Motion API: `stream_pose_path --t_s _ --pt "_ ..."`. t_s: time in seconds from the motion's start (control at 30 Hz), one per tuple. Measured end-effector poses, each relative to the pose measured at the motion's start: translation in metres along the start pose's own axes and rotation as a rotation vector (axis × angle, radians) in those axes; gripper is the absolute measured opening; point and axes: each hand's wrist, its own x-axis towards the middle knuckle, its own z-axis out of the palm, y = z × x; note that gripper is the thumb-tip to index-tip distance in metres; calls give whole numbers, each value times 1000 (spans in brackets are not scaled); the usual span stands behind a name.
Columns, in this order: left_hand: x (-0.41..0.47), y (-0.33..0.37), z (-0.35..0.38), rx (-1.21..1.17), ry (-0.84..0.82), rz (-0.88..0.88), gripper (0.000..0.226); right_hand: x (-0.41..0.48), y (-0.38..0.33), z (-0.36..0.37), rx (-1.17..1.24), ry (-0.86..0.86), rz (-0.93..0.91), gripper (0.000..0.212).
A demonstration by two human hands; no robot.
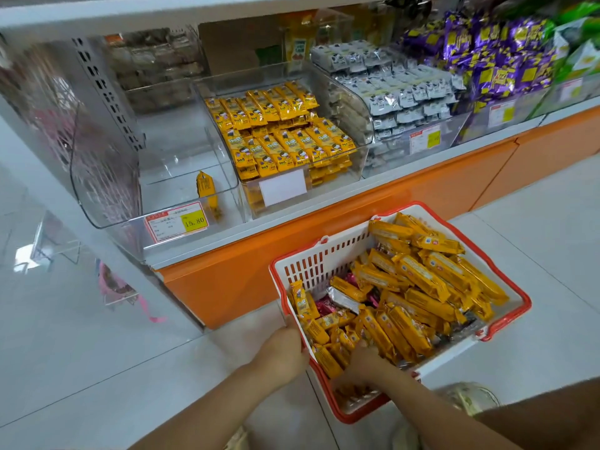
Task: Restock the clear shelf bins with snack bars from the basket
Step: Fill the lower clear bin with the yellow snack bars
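Observation:
A white basket with a red rim (328, 258) sits on the floor, full of yellow snack bars (418, 277) with a few pink and silver ones among them. My left hand (282, 349) grips the basket's near-left rim. Inside the basket, at its near end, my right hand (365, 362) reaches down among the yellow bars; its fingers are buried and I cannot see whether they hold one. On the shelf, the left clear bin (107, 177) holds a single yellow bar (206, 190). The middle clear bin (363, 157) is stacked with yellow bars (282, 131).
Bins of white-and-grey packs (399, 92) and purple packs (500, 60) stand further right on the shelf. An orange base panel (324, 228) runs under the shelf. A price tag (177, 220) hangs on the left bin. White tiled floor surrounds the basket; my shoe (470, 397) is near it.

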Motion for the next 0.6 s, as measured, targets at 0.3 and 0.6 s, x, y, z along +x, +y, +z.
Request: stream_pose_path --t_s 0.3,0.6 --pt "-5 11 -11 -38 -29 -29 39 5 -1 8 150 -96 -93 24" --pt "-8 15 -18 -58 -43 -20 31 26 9 6 629 -240 41 61"
